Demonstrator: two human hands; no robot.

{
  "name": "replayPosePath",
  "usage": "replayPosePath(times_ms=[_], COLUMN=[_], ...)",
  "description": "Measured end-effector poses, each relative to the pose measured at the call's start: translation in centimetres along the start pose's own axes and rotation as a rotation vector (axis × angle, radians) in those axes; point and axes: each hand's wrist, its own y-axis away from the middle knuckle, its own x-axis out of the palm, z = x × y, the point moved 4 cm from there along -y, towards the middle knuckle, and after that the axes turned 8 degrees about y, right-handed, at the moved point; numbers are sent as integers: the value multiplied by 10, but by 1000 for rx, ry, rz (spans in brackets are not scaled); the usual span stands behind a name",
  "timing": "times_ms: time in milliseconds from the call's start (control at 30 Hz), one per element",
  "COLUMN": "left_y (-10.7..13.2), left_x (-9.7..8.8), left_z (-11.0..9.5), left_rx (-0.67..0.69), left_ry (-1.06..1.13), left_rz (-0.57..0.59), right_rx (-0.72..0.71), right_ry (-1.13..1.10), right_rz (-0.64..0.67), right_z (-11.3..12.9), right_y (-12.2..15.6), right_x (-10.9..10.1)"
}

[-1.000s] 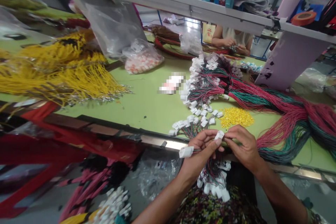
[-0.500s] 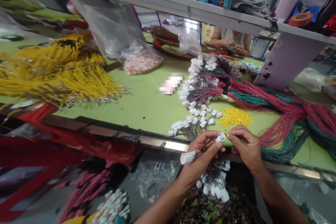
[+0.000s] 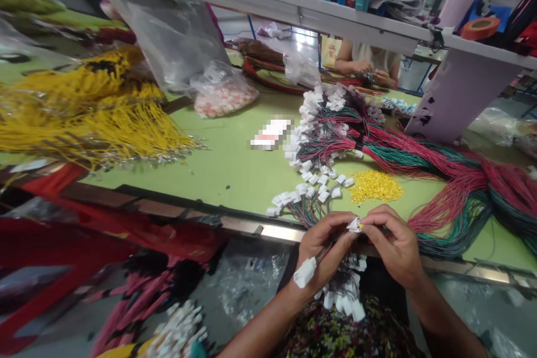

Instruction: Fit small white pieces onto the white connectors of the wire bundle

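Note:
My left hand (image 3: 325, 249) pinches a small white connector (image 3: 353, 225) at its fingertips, just past the table's front edge. A bunch of red and green wires with more white connectors (image 3: 342, 299) hangs below that hand. My right hand (image 3: 392, 243) is closed in a pinch against the same connector, with a small yellow piece at its fingertips. Another white connector (image 3: 304, 273) sticks out beside my left wrist. A heap of small yellow pieces (image 3: 375, 186) lies on the green table (image 3: 235, 168) just beyond my hands.
A long bundle of red and green wires (image 3: 440, 179) with white connectors runs off to the right. Yellow wires (image 3: 96, 123) are piled at the left. Clear plastic bags (image 3: 222, 92) sit further back. A shelf (image 3: 319, 14) spans overhead. Another person's hands (image 3: 373, 72) work across the table.
My hands have come together and dropped slightly. The right fingertips now press against the white connector in my left hand. The spare connector by my left wrist has swung downward.

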Motion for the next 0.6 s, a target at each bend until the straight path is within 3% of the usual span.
replayPosePath(times_ms=[267,600], left_y=[1,2], left_x=[-2,-3], left_z=[1,5], left_rx=[39,66], left_ry=[-76,-102], left_rz=[24,58], right_rx=[-11,370], right_ry=[6,-355], right_rz=[48,173], right_z=[0,-25], right_y=[-2,-3], right_x=[-1,4])
